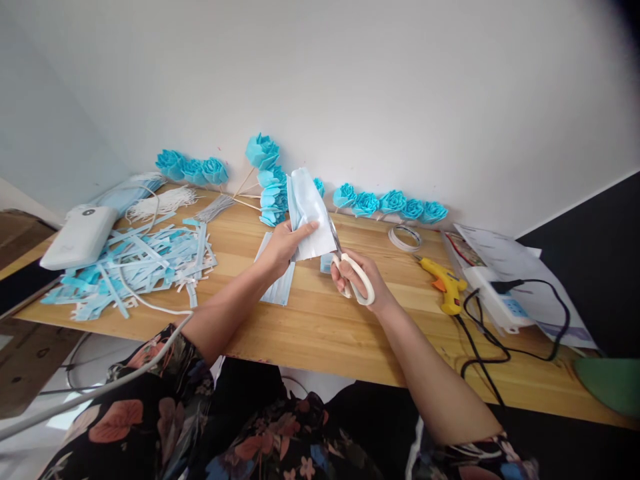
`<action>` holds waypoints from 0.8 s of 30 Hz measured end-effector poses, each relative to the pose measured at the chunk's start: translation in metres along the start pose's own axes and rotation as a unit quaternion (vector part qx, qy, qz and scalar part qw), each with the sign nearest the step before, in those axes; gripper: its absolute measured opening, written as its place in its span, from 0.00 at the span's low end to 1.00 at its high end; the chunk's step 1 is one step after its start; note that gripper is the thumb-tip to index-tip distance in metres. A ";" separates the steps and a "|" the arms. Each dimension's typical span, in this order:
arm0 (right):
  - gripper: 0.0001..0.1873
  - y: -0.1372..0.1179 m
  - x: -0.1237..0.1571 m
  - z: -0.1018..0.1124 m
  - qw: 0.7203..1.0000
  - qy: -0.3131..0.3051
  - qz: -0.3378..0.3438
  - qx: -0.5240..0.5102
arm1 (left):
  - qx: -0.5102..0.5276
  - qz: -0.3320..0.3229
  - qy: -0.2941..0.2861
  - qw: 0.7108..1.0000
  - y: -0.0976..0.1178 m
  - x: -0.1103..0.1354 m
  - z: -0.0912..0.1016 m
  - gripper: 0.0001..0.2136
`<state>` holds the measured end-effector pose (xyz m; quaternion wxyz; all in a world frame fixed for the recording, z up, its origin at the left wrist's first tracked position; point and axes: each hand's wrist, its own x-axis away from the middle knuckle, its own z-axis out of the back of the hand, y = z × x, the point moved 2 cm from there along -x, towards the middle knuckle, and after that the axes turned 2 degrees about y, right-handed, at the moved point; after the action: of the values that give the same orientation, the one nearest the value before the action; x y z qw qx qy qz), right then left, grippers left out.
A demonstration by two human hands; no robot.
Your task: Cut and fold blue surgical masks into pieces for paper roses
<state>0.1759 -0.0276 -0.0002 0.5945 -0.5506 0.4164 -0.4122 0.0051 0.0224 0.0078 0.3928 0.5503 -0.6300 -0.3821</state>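
My left hand (286,248) grips a folded sheet of pale blue and white mask fabric (309,207), thumb on top, held up above the table. In my right hand (364,273) is a pair of white-handled scissors (363,288), fingers through the loops. The blades lie along the right edge of the fabric; whether they are parted I cannot tell. Beneath my left hand lies a pleated blue face mask (280,285) on the wood. A small blue piece (327,263) shows between my hands, partly hidden.
Blue fabric flowers (393,201) line the wall, some on sticks. Cut strips (155,260) lie heaped at left beside a white power bank (80,237) and cable. At right are a tape roll (405,238), a yellow glue gun (447,287), a power strip (500,303) and papers (520,267).
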 end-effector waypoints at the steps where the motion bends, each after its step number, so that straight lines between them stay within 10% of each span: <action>1: 0.25 0.000 0.000 0.000 1.000 0.002 0.000 0.002 | -0.002 -0.001 0.001 1.000 0.000 0.000 0.000 0.20; 24: 0.22 0.003 -0.001 0.001 1.000 0.025 0.005 0.007 | -0.005 0.011 0.008 1.000 0.001 0.000 0.000 0.23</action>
<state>0.1763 -0.0263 -0.0032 0.5900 -0.5339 0.4312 -0.4254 0.0047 0.0226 0.0087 0.4050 0.5444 -0.6311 -0.3759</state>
